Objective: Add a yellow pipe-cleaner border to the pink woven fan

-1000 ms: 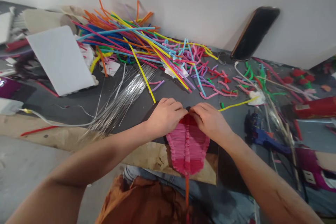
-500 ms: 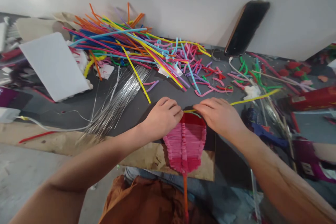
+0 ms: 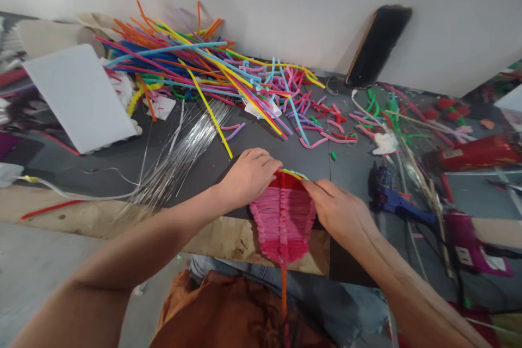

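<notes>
Between my hands is a pink and red petal-shaped piece (image 3: 291, 217) made of rows of pipe cleaners, with an orange stem (image 3: 284, 288) pointing down toward my lap. A yellow pipe cleaner (image 3: 293, 173) lies curved along its far, red edge. My left hand (image 3: 249, 175) is closed at the upper left corner of the piece, fingers pressed on the edge and the yellow strip's left end. At the upper right corner my right hand (image 3: 338, 204) pinches the yellow strip against the edge; its fingertips are partly hidden.
Behind lies a heap of coloured pipe cleaners (image 3: 163, 57), with cut bits to its right. Silver wires (image 3: 183, 152) and a white card (image 3: 81, 100) are at left. A phone (image 3: 379, 46) leans on the wall. A blue glue gun (image 3: 402, 204) and red can (image 3: 481, 152) stand right.
My right hand has moved down and round the piece's right corner, bending the yellow pipe cleaner along the edge. Its long right end no longer shows. My left hand stays nearly in place.
</notes>
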`<state>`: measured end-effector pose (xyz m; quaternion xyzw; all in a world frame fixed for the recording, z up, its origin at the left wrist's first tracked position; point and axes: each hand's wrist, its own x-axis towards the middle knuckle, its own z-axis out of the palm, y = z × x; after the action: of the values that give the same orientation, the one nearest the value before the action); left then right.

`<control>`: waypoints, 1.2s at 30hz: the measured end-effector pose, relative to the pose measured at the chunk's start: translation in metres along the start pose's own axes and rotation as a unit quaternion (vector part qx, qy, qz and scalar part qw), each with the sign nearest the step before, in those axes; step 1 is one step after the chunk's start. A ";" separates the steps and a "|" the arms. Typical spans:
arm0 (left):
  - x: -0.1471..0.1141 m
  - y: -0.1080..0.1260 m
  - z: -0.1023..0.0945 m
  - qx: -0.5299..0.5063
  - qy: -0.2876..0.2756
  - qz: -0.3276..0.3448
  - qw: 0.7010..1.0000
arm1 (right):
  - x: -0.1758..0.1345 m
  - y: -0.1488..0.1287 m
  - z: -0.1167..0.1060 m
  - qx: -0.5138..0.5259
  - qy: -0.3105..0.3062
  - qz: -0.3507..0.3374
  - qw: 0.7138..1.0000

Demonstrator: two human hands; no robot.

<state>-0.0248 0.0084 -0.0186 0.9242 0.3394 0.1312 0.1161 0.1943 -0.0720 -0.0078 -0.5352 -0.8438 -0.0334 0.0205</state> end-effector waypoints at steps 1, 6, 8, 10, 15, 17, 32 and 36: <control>0.000 0.000 0.000 -0.001 0.000 0.002 1.000 | 0.000 0.000 0.000 0.000 0.002 0.000 1.000; -0.002 -0.002 0.000 0.019 0.013 0.038 0.999 | 0.001 0.000 -0.001 0.010 0.006 0.010 1.000; -0.003 -0.003 0.001 0.029 0.023 0.051 0.998 | 0.001 -0.001 -0.001 0.015 0.007 0.020 1.000; -0.003 -0.003 0.001 0.049 0.023 0.067 0.996 | 0.002 -0.002 -0.001 0.023 0.013 0.028 0.999; -0.002 -0.001 -0.001 0.095 0.008 0.086 0.992 | 0.003 -0.001 -0.003 0.021 0.015 0.040 0.999; -0.002 -0.002 -0.001 0.086 0.007 0.077 0.993 | 0.005 0.002 -0.004 0.013 0.019 0.047 0.999; -0.002 -0.008 -0.001 -0.019 0.019 0.031 0.999 | 0.071 0.041 0.000 -0.038 0.053 -0.062 0.996; -0.002 -0.010 -0.001 -0.008 0.022 0.061 0.998 | 0.072 0.044 0.004 -0.042 0.054 -0.075 0.995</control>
<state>-0.0327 0.0147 -0.0215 0.9390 0.2841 0.1612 0.1077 0.2041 0.0117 -0.0051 -0.4681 -0.8771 -0.0992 0.0413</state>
